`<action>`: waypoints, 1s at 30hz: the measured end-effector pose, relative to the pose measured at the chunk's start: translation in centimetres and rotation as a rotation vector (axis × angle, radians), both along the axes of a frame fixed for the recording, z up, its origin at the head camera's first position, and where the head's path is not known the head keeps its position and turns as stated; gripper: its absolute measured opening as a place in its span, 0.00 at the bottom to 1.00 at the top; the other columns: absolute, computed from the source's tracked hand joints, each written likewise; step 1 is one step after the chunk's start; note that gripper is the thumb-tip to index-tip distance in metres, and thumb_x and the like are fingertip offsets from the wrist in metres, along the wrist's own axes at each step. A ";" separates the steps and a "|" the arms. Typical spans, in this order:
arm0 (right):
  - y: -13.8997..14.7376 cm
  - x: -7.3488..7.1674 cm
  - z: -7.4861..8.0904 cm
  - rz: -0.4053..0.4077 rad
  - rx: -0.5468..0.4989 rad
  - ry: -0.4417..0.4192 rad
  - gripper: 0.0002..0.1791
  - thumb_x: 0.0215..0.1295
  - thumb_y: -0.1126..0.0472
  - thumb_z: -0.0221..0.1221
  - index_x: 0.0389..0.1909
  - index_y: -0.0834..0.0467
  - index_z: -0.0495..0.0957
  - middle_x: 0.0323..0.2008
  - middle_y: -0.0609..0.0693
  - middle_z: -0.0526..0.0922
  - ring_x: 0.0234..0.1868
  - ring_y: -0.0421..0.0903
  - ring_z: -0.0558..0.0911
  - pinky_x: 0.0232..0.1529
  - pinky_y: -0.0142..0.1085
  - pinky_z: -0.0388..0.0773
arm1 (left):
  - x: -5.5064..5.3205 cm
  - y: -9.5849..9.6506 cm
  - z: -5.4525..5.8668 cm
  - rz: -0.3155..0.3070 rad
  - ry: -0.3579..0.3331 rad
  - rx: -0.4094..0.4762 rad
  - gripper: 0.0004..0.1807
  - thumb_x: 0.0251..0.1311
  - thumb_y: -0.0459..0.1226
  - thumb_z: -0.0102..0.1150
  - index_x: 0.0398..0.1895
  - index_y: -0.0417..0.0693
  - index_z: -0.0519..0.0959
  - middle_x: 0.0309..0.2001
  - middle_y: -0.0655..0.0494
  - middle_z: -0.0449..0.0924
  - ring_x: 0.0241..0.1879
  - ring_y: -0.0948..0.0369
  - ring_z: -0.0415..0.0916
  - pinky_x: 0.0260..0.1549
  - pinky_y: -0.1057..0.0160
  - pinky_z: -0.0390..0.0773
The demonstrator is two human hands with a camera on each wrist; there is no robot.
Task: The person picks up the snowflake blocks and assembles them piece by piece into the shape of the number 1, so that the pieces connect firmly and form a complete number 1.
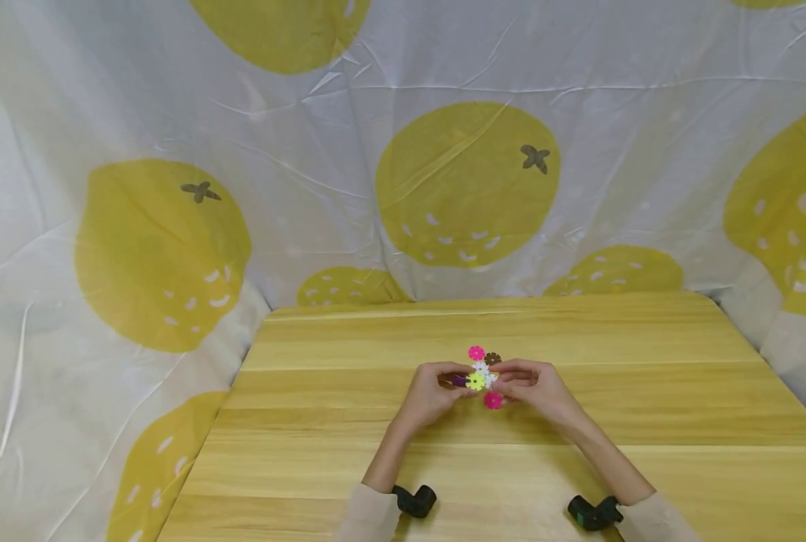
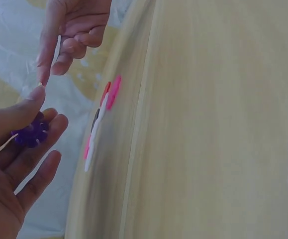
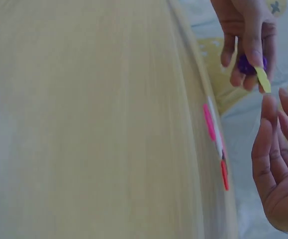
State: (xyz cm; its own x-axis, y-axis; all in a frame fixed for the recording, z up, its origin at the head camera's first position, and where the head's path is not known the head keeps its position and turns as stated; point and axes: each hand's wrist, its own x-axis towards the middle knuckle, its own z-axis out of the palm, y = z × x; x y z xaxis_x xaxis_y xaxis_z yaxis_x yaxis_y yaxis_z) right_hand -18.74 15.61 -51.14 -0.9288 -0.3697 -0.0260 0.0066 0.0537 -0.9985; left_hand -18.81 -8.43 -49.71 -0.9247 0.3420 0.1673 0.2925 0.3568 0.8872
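The sleeves (image 1: 370, 514) are pale beige; the 2 wrist cameras (image 1: 418, 502) are black and bent.

soft even light, faint shadows, wrist views slightly hazy

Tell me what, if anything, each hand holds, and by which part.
Left hand: purple flower disc, between thumb and fingers; exact spot unclear. Right hand: fingertips by the yellow disc; whether they grip it can't be told.

Purple notched disc (image 2: 32, 135) beside yellow one (image 1: 471, 383)
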 end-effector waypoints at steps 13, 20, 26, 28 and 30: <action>1.7 0.2 -0.6 0.009 0.219 -0.005 0.18 0.68 0.65 0.67 0.56 0.68 0.83 0.43 0.64 0.87 0.33 0.45 0.86 0.32 0.34 0.84 | 0.0 -1.8 -0.7 0.055 -0.059 -0.042 0.14 0.57 0.31 0.76 0.48 0.42 0.88 0.44 0.48 0.88 0.43 0.61 0.83 0.41 0.71 0.84; 1.4 0.0 -0.9 0.032 0.257 0.051 0.17 0.65 0.67 0.69 0.53 0.68 0.85 0.39 0.61 0.87 0.32 0.41 0.83 0.30 0.31 0.82 | 0.1 -2.1 -0.8 0.062 -0.054 -0.069 0.15 0.57 0.31 0.76 0.48 0.42 0.88 0.44 0.47 0.88 0.43 0.56 0.83 0.41 0.70 0.83; 1.0 -0.1 -1.1 0.032 0.286 0.068 0.17 0.62 0.65 0.72 0.51 0.65 0.87 0.37 0.60 0.86 0.28 0.39 0.79 0.26 0.29 0.77 | 0.2 -2.3 -0.9 0.059 -0.062 -0.045 0.16 0.56 0.29 0.75 0.49 0.41 0.88 0.43 0.46 0.87 0.43 0.55 0.82 0.40 0.70 0.83; 0.8 -0.2 -1.2 0.031 0.299 0.077 0.16 0.62 0.65 0.72 0.50 0.65 0.87 0.35 0.59 0.86 0.27 0.38 0.77 0.26 0.27 0.75 | 0.2 -2.3 -1.0 0.061 -0.064 -0.041 0.16 0.56 0.29 0.75 0.49 0.41 0.88 0.43 0.46 0.87 0.43 0.55 0.82 0.40 0.70 0.82; 0.7 -0.2 -1.2 0.031 0.311 0.088 0.16 0.61 0.65 0.72 0.49 0.65 0.87 0.33 0.58 0.85 0.25 0.37 0.75 0.25 0.27 0.73 | 0.2 -2.4 -1.1 0.062 -0.064 -0.038 0.15 0.56 0.28 0.75 0.48 0.41 0.88 0.43 0.46 0.87 0.43 0.55 0.82 0.39 0.71 0.82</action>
State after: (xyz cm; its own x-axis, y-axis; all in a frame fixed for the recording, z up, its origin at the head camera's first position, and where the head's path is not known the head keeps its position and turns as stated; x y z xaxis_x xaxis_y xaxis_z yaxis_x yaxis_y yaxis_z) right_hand -18.96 16.29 -52.35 -0.9209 -0.3849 -0.0623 -0.0855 0.3552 -0.9309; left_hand -18.59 -10.81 -50.77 -0.9528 0.2884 0.0952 0.2117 0.4061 0.8889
